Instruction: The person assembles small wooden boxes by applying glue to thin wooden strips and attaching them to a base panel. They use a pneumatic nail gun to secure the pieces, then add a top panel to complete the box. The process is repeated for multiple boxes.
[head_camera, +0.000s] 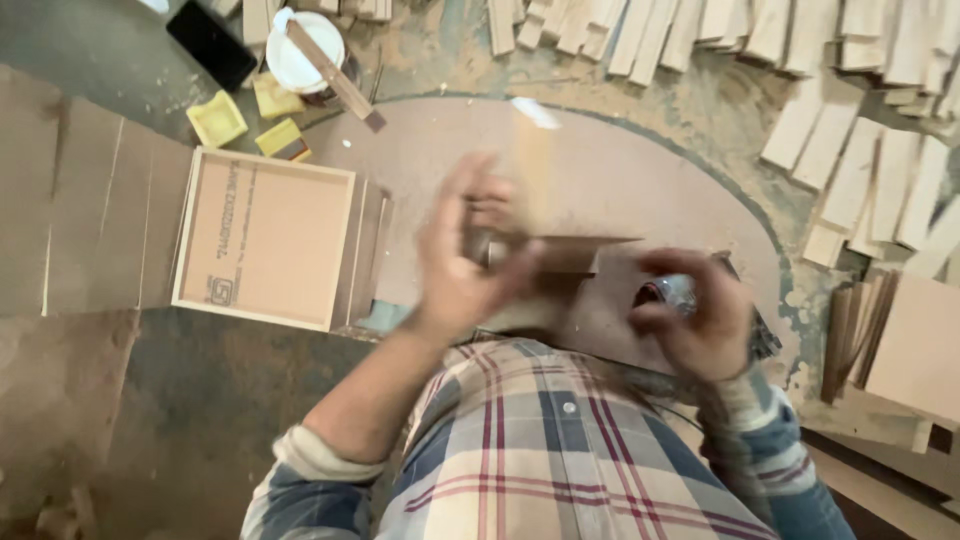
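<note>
- Plaid flannel shirt in cream, blue and red fills the bottom of the head view, its sleeves running up to both hands.
- Left hand is motion-blurred, fingers curled around one end of a thin brown wooden strip; it seems to grip it, though the blur hides how firmly.
- Right hand is closed around a small shiny metal object, too blurred to identify.
- That strip lies roughly level between the hands, above a large rounded brown board used as a work surface.
- By its look, the strip is light, stiff and thin, so probably liable to snap or splinter if bent; holding it near an end, flat faces pinched, should steady it.
- Left of it sits a shallow square wooden-framed tray, with yellow sponge blocks and a white round tub with a stick across it beyond.
- Pale cut wooden slats lie scattered at upper right.
</note>
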